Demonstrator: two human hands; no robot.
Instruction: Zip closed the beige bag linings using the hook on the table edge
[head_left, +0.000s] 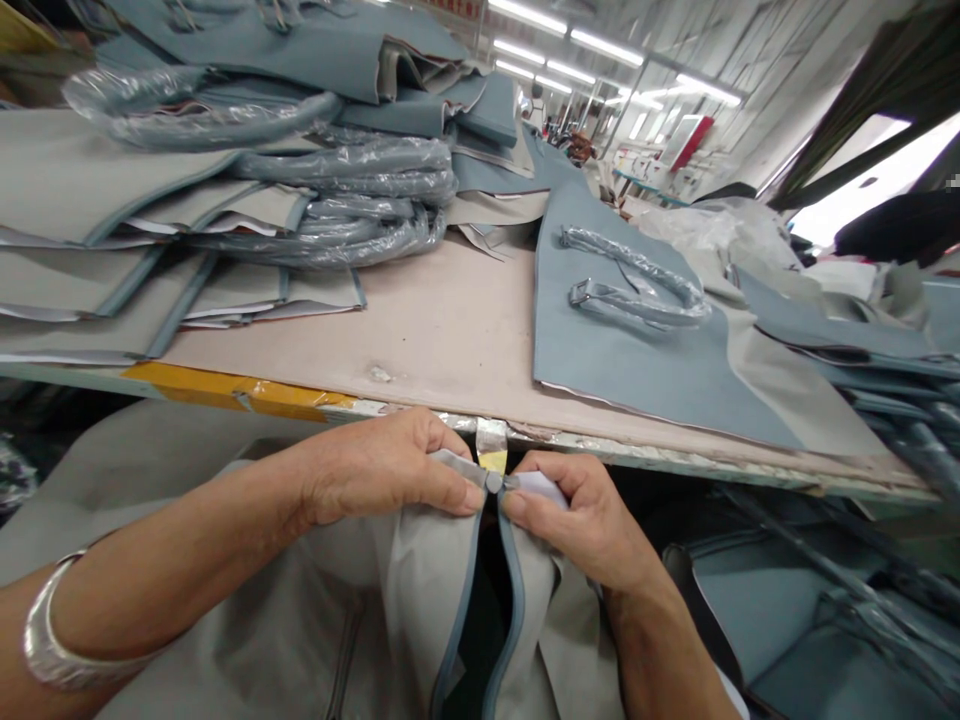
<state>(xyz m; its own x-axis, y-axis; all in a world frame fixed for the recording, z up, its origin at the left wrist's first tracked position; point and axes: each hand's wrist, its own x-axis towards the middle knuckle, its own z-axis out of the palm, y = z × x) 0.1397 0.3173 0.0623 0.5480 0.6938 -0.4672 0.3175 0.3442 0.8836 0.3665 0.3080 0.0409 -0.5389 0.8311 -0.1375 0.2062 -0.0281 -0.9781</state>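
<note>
A light grey panel with blue-grey edging [431,600] hangs at the front edge of the table, its two bound edges parted by a dark gap. Pinched in my left hand [405,470] is the upper corner of the left side. My right hand [577,510] grips the matching corner on the right side, where some white material shows. Between my thumbs sits a small round grey piece [494,482]; whether it is fixed to the panel I cannot tell. Right above it, a silvery and yellow tab [492,445] is at the table edge.
Grey panels with blue edging [90,280] and plastic-wrapped handles [352,200] are piled on the table [420,330] at left. At right lies a blue panel [622,350] with a wrapped strap [637,290]. More blue pieces [787,610] are below the table edge.
</note>
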